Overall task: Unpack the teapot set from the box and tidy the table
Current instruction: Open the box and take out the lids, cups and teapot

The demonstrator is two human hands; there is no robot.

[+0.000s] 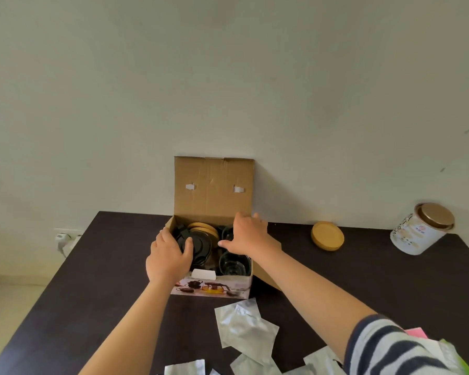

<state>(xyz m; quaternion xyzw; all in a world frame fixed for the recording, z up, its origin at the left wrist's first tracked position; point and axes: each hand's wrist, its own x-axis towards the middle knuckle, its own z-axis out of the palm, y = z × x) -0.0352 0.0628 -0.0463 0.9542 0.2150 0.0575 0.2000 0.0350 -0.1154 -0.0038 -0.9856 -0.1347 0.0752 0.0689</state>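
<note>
No wording is readable; the tin (pixel 417 231) bears a red emblem, perhaps a logo, too blurred.

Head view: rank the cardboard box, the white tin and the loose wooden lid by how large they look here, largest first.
1. Cardboard box, open with its flap raised, plainly the largest.
2. White tin, lying tilted at the far right.
3. Wooden lid, somewhat smaller than the tin.
All three sit at a similar distance, so the order seems reliable.
</note>
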